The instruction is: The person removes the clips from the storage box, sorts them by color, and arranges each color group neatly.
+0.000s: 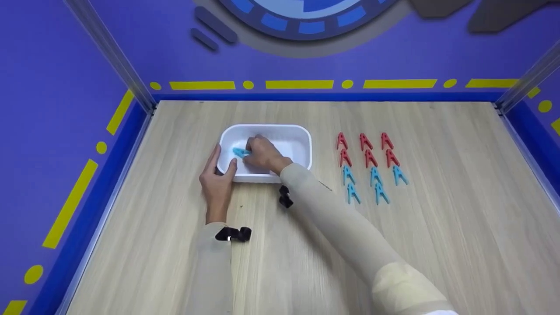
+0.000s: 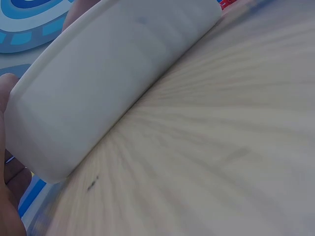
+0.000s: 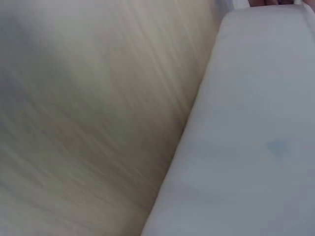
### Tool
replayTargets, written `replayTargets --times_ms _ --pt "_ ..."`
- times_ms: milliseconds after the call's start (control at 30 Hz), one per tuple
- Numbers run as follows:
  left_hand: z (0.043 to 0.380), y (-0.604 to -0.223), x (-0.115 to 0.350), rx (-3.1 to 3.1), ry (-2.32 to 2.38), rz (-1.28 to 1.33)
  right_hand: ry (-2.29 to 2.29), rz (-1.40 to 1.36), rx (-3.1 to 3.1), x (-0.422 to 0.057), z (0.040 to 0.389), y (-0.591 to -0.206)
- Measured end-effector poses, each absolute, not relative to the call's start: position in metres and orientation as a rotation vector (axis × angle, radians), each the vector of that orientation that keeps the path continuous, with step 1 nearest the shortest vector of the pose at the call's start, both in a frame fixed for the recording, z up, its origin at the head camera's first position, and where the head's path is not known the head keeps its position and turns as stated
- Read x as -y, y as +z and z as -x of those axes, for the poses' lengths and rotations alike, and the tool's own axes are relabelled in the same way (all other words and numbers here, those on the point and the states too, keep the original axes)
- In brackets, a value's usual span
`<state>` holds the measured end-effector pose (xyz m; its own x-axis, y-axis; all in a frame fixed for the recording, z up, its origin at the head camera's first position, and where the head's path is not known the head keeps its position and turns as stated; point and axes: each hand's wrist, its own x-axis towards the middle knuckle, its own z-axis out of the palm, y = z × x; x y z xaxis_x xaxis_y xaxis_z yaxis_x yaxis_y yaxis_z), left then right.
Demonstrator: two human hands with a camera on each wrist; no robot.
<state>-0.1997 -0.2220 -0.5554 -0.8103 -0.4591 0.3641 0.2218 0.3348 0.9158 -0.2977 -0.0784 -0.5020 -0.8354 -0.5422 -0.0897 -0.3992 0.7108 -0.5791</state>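
A white plastic tub (image 1: 302, 129) stands on the wooden table. My left hand (image 1: 216, 188) grips its left end, thumb over the near rim and fingers along the outer left side; the left wrist view has the tub's outer wall (image 2: 98, 83) close up, with the thumb at its rim. Inside the tub, my right hand (image 1: 262, 154) has curled fingers and pinches a light-blue clothespin (image 1: 240, 152), which sticks out to the left over the tub's floor. In the right wrist view, the tub's wall (image 3: 256, 123) hides most of that hand.
To the tub's right, several red clothespins (image 1: 369, 158) lie in rows on the table (image 1: 459, 218), with several light-blue clothespins (image 1: 375, 176) in rows nearer to me. Blue panels with yellow marks (image 1: 299, 84) bound the table at the back and sides.
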Motion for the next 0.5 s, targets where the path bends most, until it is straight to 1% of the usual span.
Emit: replayTargets --times_ms 267,500 --pt "0.2 -0.556 0.221 2.032 -1.498 -0.222 -0.991 0.778 -2.658 0.061 0.293 -0.493" --pt "0.198 -0.555 0.221 2.052 -1.524 -0.237 -1.151 0.821 -2.692 0.035 0.283 -0.484"
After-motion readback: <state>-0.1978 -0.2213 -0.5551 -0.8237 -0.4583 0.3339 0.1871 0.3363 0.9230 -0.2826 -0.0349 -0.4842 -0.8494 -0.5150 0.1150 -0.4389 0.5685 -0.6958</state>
